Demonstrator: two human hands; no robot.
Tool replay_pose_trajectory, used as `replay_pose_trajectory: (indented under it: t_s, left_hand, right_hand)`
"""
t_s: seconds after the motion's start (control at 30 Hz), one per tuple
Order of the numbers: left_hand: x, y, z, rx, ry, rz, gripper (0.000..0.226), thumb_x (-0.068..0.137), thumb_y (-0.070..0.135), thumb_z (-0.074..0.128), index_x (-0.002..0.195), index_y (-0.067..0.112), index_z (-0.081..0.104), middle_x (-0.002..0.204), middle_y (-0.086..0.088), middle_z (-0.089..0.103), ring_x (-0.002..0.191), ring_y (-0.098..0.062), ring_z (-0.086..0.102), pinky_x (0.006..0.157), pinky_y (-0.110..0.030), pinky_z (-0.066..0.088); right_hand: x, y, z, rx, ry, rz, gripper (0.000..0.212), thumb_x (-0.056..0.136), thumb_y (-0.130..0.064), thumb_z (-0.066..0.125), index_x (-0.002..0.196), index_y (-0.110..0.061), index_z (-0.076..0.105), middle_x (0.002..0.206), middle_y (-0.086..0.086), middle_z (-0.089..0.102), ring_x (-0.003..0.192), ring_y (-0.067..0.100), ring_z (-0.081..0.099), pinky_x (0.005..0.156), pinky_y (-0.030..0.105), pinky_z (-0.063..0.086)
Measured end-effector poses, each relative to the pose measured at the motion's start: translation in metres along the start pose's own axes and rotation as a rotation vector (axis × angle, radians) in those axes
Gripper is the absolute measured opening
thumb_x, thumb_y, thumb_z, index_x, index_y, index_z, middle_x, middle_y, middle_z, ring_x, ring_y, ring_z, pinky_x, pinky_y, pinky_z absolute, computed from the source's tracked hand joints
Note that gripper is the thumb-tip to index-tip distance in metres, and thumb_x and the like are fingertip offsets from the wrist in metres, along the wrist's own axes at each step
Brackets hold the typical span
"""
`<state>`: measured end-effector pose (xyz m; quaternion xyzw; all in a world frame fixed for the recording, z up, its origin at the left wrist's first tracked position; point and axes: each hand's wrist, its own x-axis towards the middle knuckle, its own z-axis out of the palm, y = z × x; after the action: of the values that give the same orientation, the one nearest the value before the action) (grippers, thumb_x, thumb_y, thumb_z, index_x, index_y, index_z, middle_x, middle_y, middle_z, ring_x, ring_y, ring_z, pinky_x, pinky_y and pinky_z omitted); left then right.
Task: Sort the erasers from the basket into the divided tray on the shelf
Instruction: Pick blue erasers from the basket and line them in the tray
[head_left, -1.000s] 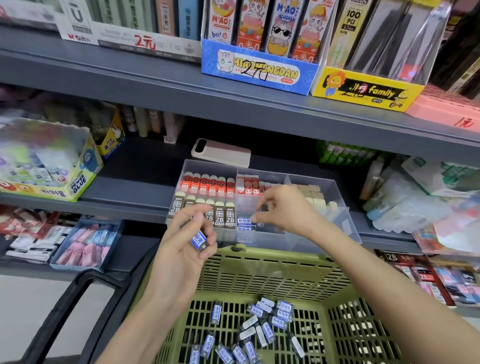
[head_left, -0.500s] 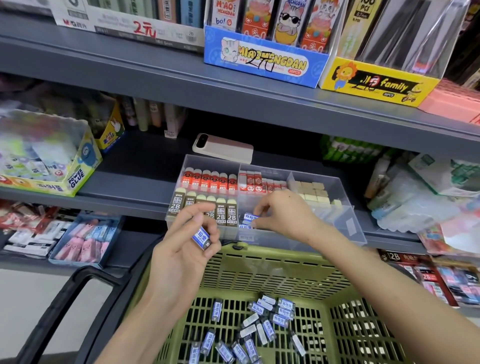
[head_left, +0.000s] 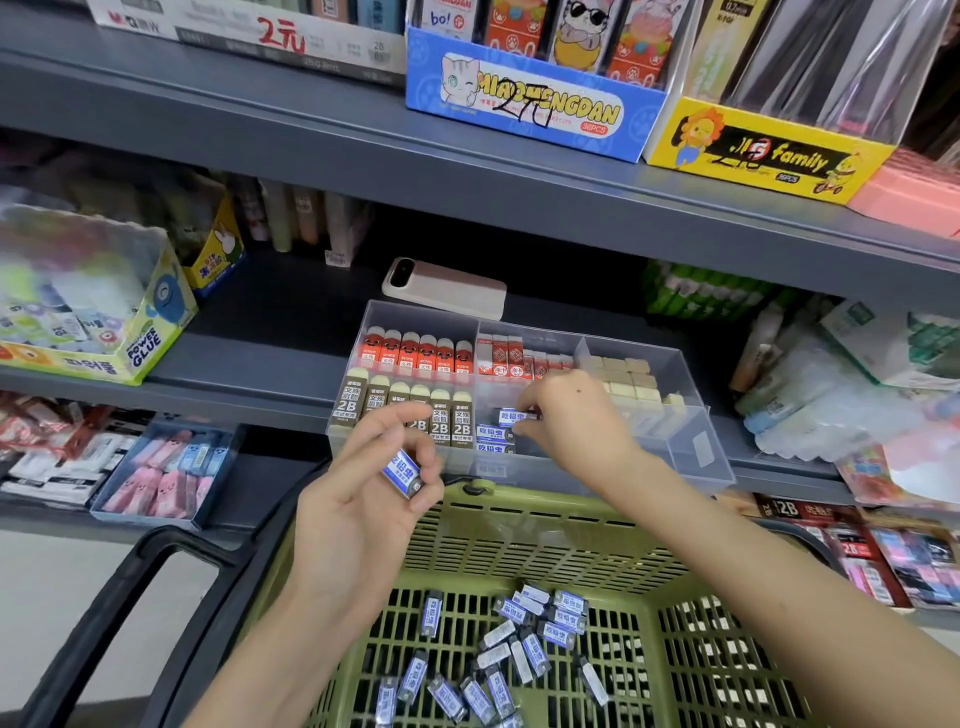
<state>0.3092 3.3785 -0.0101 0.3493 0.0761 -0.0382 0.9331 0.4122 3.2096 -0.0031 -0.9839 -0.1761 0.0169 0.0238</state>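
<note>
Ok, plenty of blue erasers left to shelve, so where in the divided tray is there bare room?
The right compartment's front, between the beige erasers and the tray's front wall, is bare. The middle front compartment holds a stack of blue erasers beside the right hand; the rest is hidden. The left side is packed with 2B erasers and red-sleeved erasers.

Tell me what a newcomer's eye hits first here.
The hands at centre: the right hand pinches a blue-labelled eraser over the front middle compartment of the clear divided tray on the shelf. The left hand holds a second eraser just in front of the tray. Below, a green basket holds a loose pile of matching erasers.
</note>
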Motion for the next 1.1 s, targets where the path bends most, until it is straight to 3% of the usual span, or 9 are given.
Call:
replay_pose_trajectory:
  t_s: [0.07,0.23,0.5,0.7,0.83,1.1]
  left_hand:
    - [0.000,-0.001,-0.001,-0.013,-0.001,-0.005,0.036,0.061,0.024,0.069,0.092,0.007,0.067,0.071,-0.007,0.049,0.065,-0.016,0.044,0.050,-0.023,0.034]
    - [0.000,-0.003,-0.002,-0.006,-0.008,-0.003,0.035,0.063,0.022,0.066,0.094,0.006,0.066,0.071,-0.008,0.048,0.064,-0.016,0.044,0.050,-0.023,0.034]
    - [-0.001,-0.006,-0.003,0.009,-0.009,-0.013,0.036,0.063,0.023,0.068,0.095,0.007,0.066,0.072,-0.007,0.047,0.067,-0.016,0.043,0.054,-0.026,0.034]
    - [0.000,-0.005,0.000,0.000,0.013,-0.014,0.041,0.062,0.022,0.068,0.099,0.004,0.063,0.071,-0.007,0.046,0.066,-0.016,0.041,0.054,-0.026,0.032]
    - [0.000,-0.004,0.000,-0.026,0.013,-0.011,0.043,0.062,0.022,0.068,0.099,0.003,0.061,0.070,-0.007,0.046,0.065,-0.016,0.042,0.053,-0.025,0.033]
    - [0.000,-0.004,-0.003,-0.042,0.009,0.002,0.030,0.073,0.018,0.060,0.099,0.003,0.061,0.071,-0.007,0.047,0.065,-0.016,0.041,0.055,-0.026,0.032]
  right_hand:
    - [-0.002,-0.001,0.003,0.045,0.013,0.034,0.017,0.087,-0.022,0.059,0.085,-0.009,0.070,0.087,0.006,0.068,0.087,0.022,0.058,0.095,0.036,0.039]
    - [-0.003,-0.007,0.006,0.115,0.041,0.129,0.018,0.089,-0.019,0.057,0.083,-0.008,0.070,0.085,0.007,0.068,0.083,0.024,0.058,0.095,0.038,0.039]
    - [-0.005,-0.017,0.003,-0.035,0.024,0.211,0.014,0.088,-0.009,0.056,0.091,-0.014,0.068,0.091,0.006,0.066,0.095,0.025,0.062,0.094,0.034,0.047]
    - [-0.004,-0.017,-0.003,0.034,-0.018,0.249,0.022,0.093,-0.029,0.053,0.099,-0.015,0.069,0.099,0.007,0.067,0.111,0.024,0.057,0.093,0.030,0.047]
    - [-0.004,-0.014,-0.004,0.185,-0.061,0.237,0.026,0.091,-0.027,0.052,0.091,-0.012,0.074,0.083,0.008,0.069,0.090,0.022,0.062,0.099,0.037,0.042]
    - [0.008,-0.020,0.004,0.242,0.022,0.197,0.016,0.082,-0.009,0.058,0.076,-0.003,0.072,0.079,0.012,0.072,0.073,0.023,0.068,0.073,0.029,0.054]
